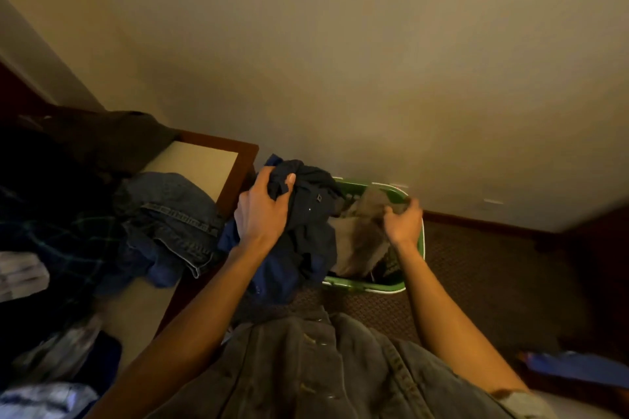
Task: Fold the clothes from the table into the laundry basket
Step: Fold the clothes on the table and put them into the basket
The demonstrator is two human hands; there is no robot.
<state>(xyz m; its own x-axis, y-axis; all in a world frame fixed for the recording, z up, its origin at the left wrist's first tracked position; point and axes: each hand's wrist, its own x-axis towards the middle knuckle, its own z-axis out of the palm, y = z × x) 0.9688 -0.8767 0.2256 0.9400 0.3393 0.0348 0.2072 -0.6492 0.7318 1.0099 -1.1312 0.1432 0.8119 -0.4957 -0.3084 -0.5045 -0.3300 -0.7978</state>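
The left hand (263,211) grips a bunched dark navy shirt (308,214), fingers and thumb curled into the cloth, holding it just past the desk's (204,160) right edge and over the left rim of the green laundry basket (366,286). The basket stands on the brown carpet (476,265) beside the desk, against the wall. The right hand (403,223) reaches into the basket and pinches a tan garment (357,241) lying there; it is blurred. On the desk, near its right edge, a pair of jeans (170,214) lies crumpled, with a dark plaid garment (61,235) farther left.
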